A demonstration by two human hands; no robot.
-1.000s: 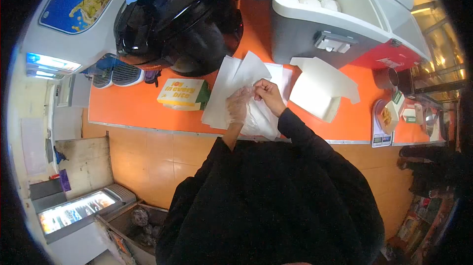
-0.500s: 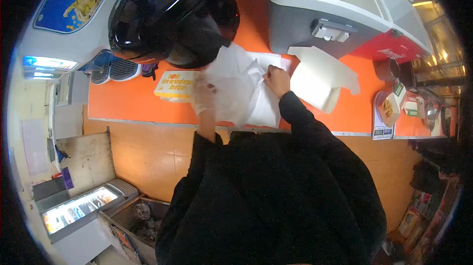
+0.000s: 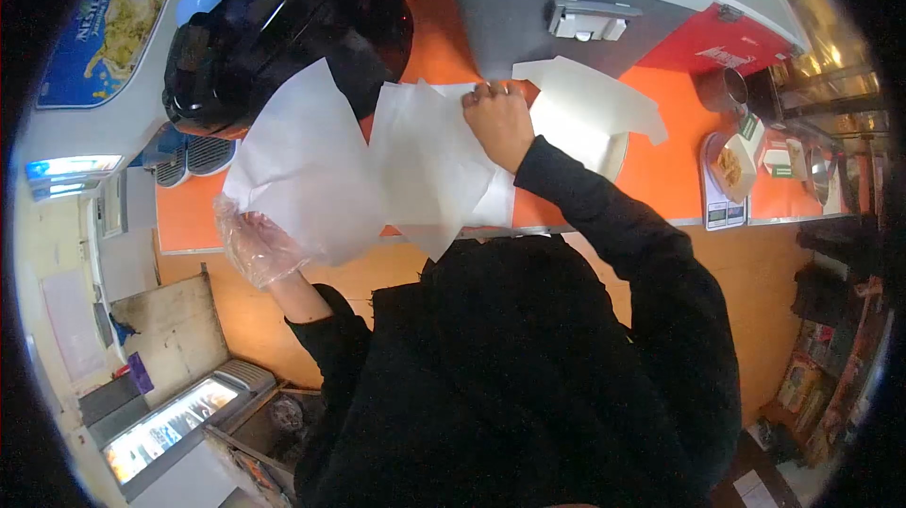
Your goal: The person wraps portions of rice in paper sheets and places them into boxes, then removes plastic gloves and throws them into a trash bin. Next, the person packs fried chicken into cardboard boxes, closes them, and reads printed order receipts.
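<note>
Plainly, in the head view, the left hand (image 3: 260,244), wearing a clear plastic glove, is closed on the lower outer edge of a loose white sheet (image 3: 307,154), thumb and fingers bent around the paper. The sheet spreads up and inward from that grip, its top corner raised in front of a glossy black appliance (image 3: 293,26), and its lower part reaches past the front edge of the orange counter (image 3: 661,177). To the right of that grip are the other white sheets (image 3: 425,144), overlapping each other (one corner also juts past the counter's front edge). The right hand (image 3: 500,126), bare, has its fingers curled down over the upper right part of these sheets; whether it pinches one or only presses on them, I cannot tell. Just beside the right hand, on its outer side, an open white box (image 3: 576,135) lies on the counter, its lid folded back. Beyond that hand stands a grey and white cooler (image 3: 510,22) with a latch on its front. Well apart from the right hand, farther to the right, a cup of food (image 3: 731,168) sits on a small scale (image 3: 725,215), near a metal pot (image 3: 725,91). Beyond the left hand, a blue utensil (image 3: 203,0) rests by the black appliance.
</note>
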